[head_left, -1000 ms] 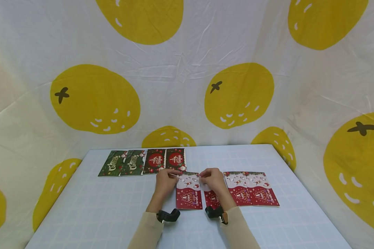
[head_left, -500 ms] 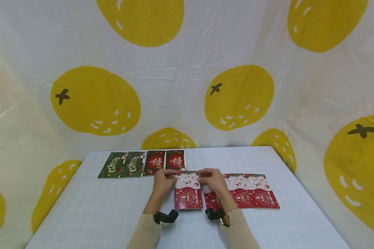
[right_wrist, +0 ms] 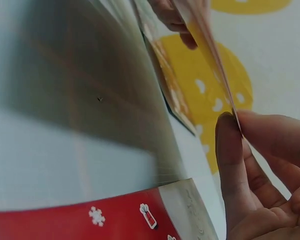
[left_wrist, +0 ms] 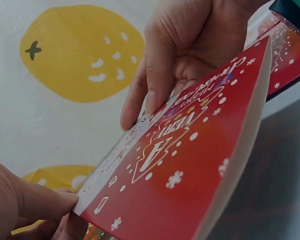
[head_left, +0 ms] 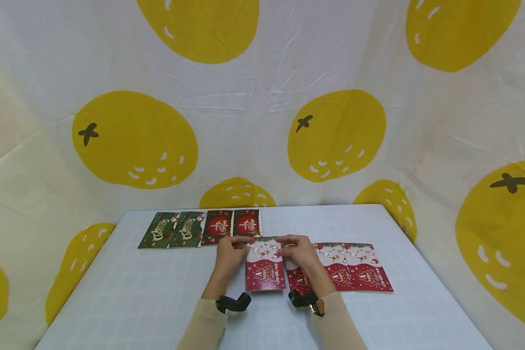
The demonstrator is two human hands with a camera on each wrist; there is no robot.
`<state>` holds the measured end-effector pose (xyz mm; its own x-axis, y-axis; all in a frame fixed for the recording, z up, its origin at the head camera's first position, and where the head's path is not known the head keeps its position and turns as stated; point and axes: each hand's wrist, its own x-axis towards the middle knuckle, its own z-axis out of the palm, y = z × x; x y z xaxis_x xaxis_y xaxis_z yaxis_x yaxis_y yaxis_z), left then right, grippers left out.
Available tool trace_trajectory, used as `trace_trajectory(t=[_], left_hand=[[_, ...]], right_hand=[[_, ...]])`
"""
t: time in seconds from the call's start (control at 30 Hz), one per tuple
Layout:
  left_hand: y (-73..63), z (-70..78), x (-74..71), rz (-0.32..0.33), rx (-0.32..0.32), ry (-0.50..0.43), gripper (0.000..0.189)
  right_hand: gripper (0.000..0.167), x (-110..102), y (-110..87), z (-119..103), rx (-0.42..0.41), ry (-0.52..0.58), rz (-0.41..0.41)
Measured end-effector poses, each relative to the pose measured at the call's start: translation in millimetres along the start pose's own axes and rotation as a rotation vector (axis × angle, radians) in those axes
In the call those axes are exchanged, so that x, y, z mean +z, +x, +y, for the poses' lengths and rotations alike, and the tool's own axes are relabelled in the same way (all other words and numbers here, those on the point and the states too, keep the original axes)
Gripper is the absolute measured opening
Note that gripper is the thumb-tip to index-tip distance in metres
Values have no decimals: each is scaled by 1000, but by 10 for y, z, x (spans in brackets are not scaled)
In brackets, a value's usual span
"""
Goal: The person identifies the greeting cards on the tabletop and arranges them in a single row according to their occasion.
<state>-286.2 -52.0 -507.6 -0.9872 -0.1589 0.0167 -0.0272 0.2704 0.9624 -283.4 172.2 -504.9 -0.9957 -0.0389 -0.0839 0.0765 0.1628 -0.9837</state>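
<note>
A red and white Christmas card [head_left: 265,272] is held up between both hands, tilted, with its lower edge off the table in the left wrist view. My left hand [head_left: 230,253] pinches its left edge near the top. On the opposite edge, my right hand [head_left: 301,253] pinches it between thumb and fingers, as the right wrist view shows. Beneath the right forearm lies another card of the same design [head_left: 297,281], partly hidden. Two more matching red and white cards, a nearer one [head_left: 334,267] and an outer one [head_left: 368,267], lie side by side to the right.
At the back left, two green Christmas cards [head_left: 187,229] lie beside two dark cards with red circles [head_left: 247,224], all in a row on the pale checked table [head_left: 157,291]. A white curtain with yellow fruit shapes [head_left: 245,131] hangs behind.
Both hands have kept the middle card and raised it slightly off the table, tilting it up. The right hand's fingers have moved slightly left onto its edge. Other cards stay put.
</note>
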Motion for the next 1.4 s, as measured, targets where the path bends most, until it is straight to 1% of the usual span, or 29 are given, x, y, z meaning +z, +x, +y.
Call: trace_trajectory(t=[0.2,0.3,0.47,0.63,0.77,0.93,1.07,1.23,1.33,1.4], left_hand=[[-15,6,8,-29,18,-20,24],[-21,9,6,-56,24,-29,24],[-31,25,1,-125,35,-18,21],[-32,29,4,-211,46,-25,16],[-36,15,6,-274,59,-44,17],[-56,24,35,-325,51,-38,18],[-71,35,66,-343,38,-23,19],[-81,43,75,-344,27,-25,22],[-74,45,65,-330,28,-28,24],[-64,45,52,-307,28,-35,24]], right_hand=[[36,-43,15,15,-11,48,1],[36,-69,27,21,-17,67,24],[37,-115,35,11,14,107,103],[36,-187,27,11,19,131,177],[36,-238,35,25,21,150,223],[37,-286,33,30,40,162,257],[37,-301,23,36,43,169,275],[36,-304,20,45,40,173,273],[36,-300,23,40,47,155,277],[36,-294,24,29,42,144,265]])
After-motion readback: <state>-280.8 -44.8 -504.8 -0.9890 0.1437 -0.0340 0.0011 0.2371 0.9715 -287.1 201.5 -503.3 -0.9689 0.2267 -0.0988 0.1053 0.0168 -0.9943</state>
